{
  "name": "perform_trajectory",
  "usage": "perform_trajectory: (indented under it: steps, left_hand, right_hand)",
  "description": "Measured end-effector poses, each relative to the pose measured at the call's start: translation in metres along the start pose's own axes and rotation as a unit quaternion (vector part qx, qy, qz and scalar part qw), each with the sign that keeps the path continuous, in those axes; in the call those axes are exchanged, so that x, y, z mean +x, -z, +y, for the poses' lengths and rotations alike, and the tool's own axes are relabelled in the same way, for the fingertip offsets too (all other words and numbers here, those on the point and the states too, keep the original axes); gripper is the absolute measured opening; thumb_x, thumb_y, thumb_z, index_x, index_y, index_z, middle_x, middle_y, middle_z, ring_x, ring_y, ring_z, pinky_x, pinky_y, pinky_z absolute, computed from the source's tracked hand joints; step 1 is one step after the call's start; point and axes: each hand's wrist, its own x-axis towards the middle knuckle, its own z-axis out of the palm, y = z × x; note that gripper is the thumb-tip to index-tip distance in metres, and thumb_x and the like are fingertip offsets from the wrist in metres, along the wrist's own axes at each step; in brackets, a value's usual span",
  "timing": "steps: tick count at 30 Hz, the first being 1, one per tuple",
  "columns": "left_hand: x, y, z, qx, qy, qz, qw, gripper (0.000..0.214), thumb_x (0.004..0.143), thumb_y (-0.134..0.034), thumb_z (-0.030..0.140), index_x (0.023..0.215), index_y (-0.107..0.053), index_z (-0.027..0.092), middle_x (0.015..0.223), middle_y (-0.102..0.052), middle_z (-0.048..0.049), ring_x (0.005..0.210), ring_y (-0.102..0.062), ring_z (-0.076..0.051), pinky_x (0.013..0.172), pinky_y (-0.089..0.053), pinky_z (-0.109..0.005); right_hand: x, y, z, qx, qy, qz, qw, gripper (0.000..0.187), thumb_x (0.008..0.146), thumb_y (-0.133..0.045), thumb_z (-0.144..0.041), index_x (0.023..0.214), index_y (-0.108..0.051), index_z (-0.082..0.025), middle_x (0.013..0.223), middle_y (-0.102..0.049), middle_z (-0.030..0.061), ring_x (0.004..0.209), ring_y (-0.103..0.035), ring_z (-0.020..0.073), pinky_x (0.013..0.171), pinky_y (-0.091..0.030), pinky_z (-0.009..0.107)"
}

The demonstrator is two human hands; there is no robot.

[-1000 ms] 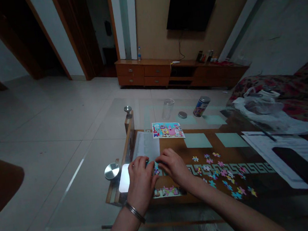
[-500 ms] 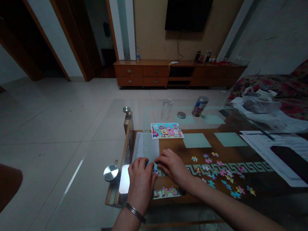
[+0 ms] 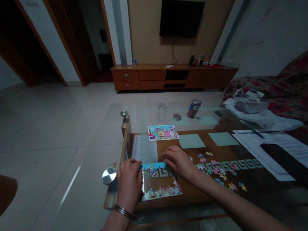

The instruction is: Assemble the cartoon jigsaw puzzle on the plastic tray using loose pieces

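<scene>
A partly assembled jigsaw puzzle (image 3: 162, 192) lies on the glass table, its border joined around an open middle. A loose cluster of joined pieces (image 3: 153, 173) sits inside, near the upper border. My left hand (image 3: 129, 180) grips the puzzle's left edge at the far corner, fingers curled and thumb along the side. At the far right corner, my right hand (image 3: 180, 162) has its fingers bent together on the border; its fingertips are partly hidden. Several loose puzzle pieces (image 3: 214, 162) are scattered to the right. Beyond the hands lies a cartoon picture card (image 3: 163, 132).
Toward the far side stand a clear jar (image 3: 162, 112), a metal lid (image 3: 177, 117) and a printed can (image 3: 194, 108). Papers (image 3: 265, 156) and a dark phone-like slab (image 3: 281, 158) lie right, near a plastic bag (image 3: 261, 111). A metal table knob (image 3: 109, 176) is left.
My hands have moved apart, left hand to the left edge and right hand to the right corner, uncovering the puzzle's border and middle. The camera view has shifted slightly.
</scene>
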Motion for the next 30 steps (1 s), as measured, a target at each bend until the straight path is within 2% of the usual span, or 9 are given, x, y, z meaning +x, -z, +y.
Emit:
perform_trajectory:
  steps: [4,8,10,12,15,19,21,24,30]
  left_hand:
    - [0.003,0.006,-0.002,-0.024,0.019,0.017,0.999,0.027,0.084,-0.045,0.020,0.101,-0.066,0.016,0.105,-0.063,-0.0103,0.102,-0.055,-0.028,0.086,-0.044,-0.044]
    - [0.002,0.013,-0.004,-0.067,0.032,0.046,0.996,0.034,0.087,-0.044,0.037,0.104,-0.067,0.019,0.101,-0.071,-0.0080,0.094,-0.064,-0.026,0.083,-0.048,-0.041]
    - [-0.003,0.017,-0.004,-0.090,0.039,0.050,0.994,0.039,0.087,-0.042,0.044,0.107,-0.067,0.023,0.099,-0.073,-0.0051,0.086,-0.068,-0.023,0.073,-0.051,-0.034]
    - [-0.011,0.019,-0.004,-0.122,0.031,0.039,0.991,0.041,0.087,-0.041,0.047,0.111,-0.067,0.026,0.092,-0.075,-0.0020,0.075,-0.069,-0.020,0.062,-0.051,-0.028]
    - [-0.025,0.022,0.001,-0.151,0.005,0.041,0.988,0.045,0.086,-0.045,0.048,0.123,-0.059,0.027,0.086,-0.076,0.0001,0.069,-0.069,-0.016,0.057,-0.050,-0.024]
    - [-0.037,0.026,0.007,-0.143,-0.010,0.051,0.988,0.049,0.086,-0.044,0.040,0.133,-0.049,0.027,0.104,-0.073,-0.0016,0.083,-0.070,-0.018,0.064,-0.054,-0.027]
    - [-0.037,0.028,0.007,-0.126,-0.011,0.048,0.991,0.050,0.084,-0.043,0.035,0.133,-0.049,0.027,0.108,-0.072,-0.0024,0.085,-0.070,-0.019,0.066,-0.054,-0.030]
    - [-0.035,0.031,0.005,-0.106,-0.001,0.046,0.993,0.050,0.081,-0.042,0.031,0.130,-0.051,0.025,0.105,-0.073,-0.0034,0.076,-0.070,-0.018,0.063,-0.054,-0.031]
    - [-0.030,0.026,0.001,-0.085,0.018,0.053,0.995,0.041,0.083,-0.039,0.037,0.115,-0.059,0.022,0.100,-0.073,-0.0060,0.078,-0.070,-0.023,0.060,-0.053,-0.032]
  right_hand:
    - [-0.014,0.037,0.016,0.038,-0.039,0.063,0.997,0.016,0.084,-0.056,-0.013,0.092,-0.069,-0.018,0.088,-0.064,0.0066,0.087,-0.058,0.0191,0.079,-0.046,0.033]
    - [-0.040,0.085,0.037,0.065,-0.127,0.195,0.970,0.019,0.084,-0.054,-0.027,0.092,-0.069,-0.018,0.089,-0.067,0.0068,0.084,-0.061,0.0197,0.076,-0.047,0.032]
    - [-0.055,0.103,0.049,0.073,-0.181,0.252,0.948,0.025,0.084,-0.053,-0.036,0.090,-0.069,-0.017,0.087,-0.069,0.0069,0.081,-0.062,0.0203,0.074,-0.046,0.031]
    - [-0.068,0.113,0.059,0.074,-0.222,0.274,0.933,0.031,0.085,-0.051,-0.041,0.087,-0.069,-0.016,0.081,-0.070,0.0067,0.076,-0.062,0.0203,0.070,-0.046,0.030]
    - [-0.085,0.114,0.072,0.056,-0.238,0.239,0.940,0.028,0.084,-0.052,-0.037,0.083,-0.070,-0.016,0.078,-0.071,0.0064,0.074,-0.064,0.0204,0.069,-0.046,0.029]
    - [-0.099,0.107,0.084,0.010,-0.211,0.168,0.963,0.020,0.081,-0.053,-0.026,0.084,-0.071,-0.017,0.088,-0.073,0.0077,0.084,-0.065,0.0213,0.078,-0.046,0.031]
    - [-0.104,0.107,0.090,-0.008,-0.204,0.145,0.968,0.020,0.082,-0.053,-0.024,0.086,-0.071,-0.017,0.090,-0.072,0.0076,0.086,-0.064,0.0210,0.080,-0.046,0.031]
    - [-0.112,0.110,0.101,-0.020,-0.212,0.100,0.972,0.020,0.082,-0.053,-0.022,0.087,-0.072,-0.018,0.091,-0.072,0.0070,0.085,-0.064,0.0205,0.078,-0.046,0.030]
    - [-0.121,0.113,0.105,-0.036,-0.202,-0.017,0.979,0.015,0.079,-0.058,-0.018,0.082,-0.072,-0.018,0.085,-0.072,0.0064,0.079,-0.064,0.0197,0.072,-0.044,0.027]
